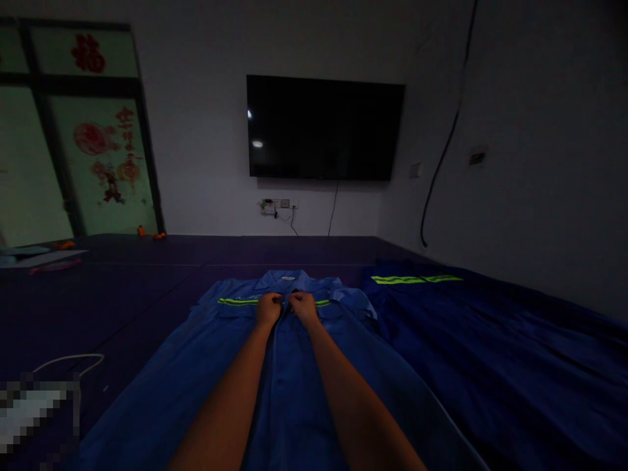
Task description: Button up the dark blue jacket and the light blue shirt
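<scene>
A light blue work shirt (206, 353) with a yellow-green reflective stripe lies flat on the dark purple surface (122, 281), collar pointing away from me. My left hand (268, 309) and my right hand (303, 307) are both stretched forward and closed on the shirt's front opening just below the collar, side by side at chest height. Each hand pinches one edge of the placket. My forearms cover the middle of the shirt.
A darker blue garment (490, 353) with a reflective stripe lies to the right of the shirt. A white cable (69, 360) curls at the left. A black television (324, 127) hangs on the far wall. A window with red decorations (98, 150) is at the back left.
</scene>
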A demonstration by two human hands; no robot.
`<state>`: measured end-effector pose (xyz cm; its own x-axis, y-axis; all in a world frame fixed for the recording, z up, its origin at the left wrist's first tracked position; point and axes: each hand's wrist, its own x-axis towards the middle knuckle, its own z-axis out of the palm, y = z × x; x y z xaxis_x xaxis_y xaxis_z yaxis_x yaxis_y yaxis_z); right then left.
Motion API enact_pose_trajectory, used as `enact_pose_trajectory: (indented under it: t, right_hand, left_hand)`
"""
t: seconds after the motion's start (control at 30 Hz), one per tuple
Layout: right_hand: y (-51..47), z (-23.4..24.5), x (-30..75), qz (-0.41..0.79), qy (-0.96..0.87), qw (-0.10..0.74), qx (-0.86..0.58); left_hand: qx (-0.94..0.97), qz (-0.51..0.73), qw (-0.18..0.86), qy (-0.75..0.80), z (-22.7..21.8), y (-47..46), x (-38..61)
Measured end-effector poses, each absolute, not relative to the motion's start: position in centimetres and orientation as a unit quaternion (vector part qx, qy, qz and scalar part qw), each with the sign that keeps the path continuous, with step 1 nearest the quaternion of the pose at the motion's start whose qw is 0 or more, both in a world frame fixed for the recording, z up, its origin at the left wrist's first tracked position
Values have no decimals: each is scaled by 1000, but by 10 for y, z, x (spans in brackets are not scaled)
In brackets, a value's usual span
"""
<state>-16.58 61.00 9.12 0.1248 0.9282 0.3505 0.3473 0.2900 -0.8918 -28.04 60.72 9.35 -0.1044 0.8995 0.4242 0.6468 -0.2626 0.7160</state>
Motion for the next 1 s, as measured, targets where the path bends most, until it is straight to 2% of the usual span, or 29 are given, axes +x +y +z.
enact_pose_trajectory:
  t: [0.7, 1.0]
  right_hand:
    - [608, 95, -168, 219, -645, 516, -519]
    - [609, 89, -169, 232, -646, 503, -526]
  left_hand:
    - [602, 514, 180, 585, 94, 604, -280]
    - [589, 527, 188, 583, 95, 601, -280]
